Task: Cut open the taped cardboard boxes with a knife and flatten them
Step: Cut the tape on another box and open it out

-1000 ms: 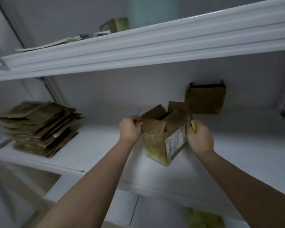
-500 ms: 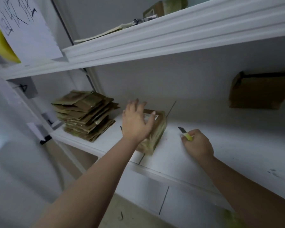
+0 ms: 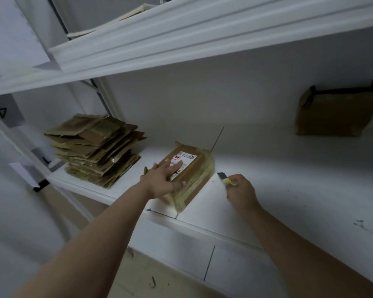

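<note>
We have the taped box [image 3: 187,175] lying on the white shelf [image 3: 289,190], just right of the stack of flattened boxes [image 3: 95,149] and well left of the other box [image 3: 336,112] standing at the back wall. Our left hand [image 3: 162,181] rests flat on its labelled top, fingers straight, pressing rather than gripping. Our right hand [image 3: 241,192] is just right of the box and apart from it, its grip clamped on the knife [image 3: 225,179], blade pointing toward the box.

We judge the box light and fairly stiff, but glossy tape over its sides should make it slippery, so it is best held by pressing down on the bare top while the blade runs along a taped seam, away from our left fingers.
</note>
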The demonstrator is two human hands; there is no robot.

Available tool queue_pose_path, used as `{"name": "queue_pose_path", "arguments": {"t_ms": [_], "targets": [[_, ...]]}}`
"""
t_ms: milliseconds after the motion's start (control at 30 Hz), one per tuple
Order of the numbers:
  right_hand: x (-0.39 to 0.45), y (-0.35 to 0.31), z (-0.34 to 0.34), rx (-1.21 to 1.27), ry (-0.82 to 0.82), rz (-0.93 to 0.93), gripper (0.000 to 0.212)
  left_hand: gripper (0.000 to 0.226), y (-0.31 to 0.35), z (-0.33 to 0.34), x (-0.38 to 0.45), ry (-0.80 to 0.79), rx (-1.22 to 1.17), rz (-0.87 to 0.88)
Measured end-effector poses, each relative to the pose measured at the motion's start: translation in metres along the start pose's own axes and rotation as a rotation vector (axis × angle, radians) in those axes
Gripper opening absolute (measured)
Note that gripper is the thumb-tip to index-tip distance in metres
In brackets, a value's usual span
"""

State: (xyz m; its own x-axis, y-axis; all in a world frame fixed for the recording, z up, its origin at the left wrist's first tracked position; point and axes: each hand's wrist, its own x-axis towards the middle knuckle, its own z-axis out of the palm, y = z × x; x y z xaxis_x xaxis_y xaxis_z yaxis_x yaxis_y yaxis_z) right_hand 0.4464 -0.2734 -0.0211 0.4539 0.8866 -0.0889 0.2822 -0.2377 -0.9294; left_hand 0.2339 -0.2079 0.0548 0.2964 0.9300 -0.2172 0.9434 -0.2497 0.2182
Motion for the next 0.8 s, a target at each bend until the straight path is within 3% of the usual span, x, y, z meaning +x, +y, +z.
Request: {"name": "queue_pose_path", "arguments": {"t_ms": [233,633,800], "targets": [[0.011,-0.019,0.037,0.17,0.078,0.061,0.027,0.046,-0.002,0.003,-0.005,0.037,-0.034,-0.02],[0.021,-0.041,0.053,0.02,0.184,0.02,0.019,0.045,0.005,0.012,-0.007,0.092,0.014,-0.054],[0.033,-0.038,0.05,-0.013,0.099,0.03,0.019,0.052,0.034,0.012,-0.013,0.071,0.249,-0.146]]}}
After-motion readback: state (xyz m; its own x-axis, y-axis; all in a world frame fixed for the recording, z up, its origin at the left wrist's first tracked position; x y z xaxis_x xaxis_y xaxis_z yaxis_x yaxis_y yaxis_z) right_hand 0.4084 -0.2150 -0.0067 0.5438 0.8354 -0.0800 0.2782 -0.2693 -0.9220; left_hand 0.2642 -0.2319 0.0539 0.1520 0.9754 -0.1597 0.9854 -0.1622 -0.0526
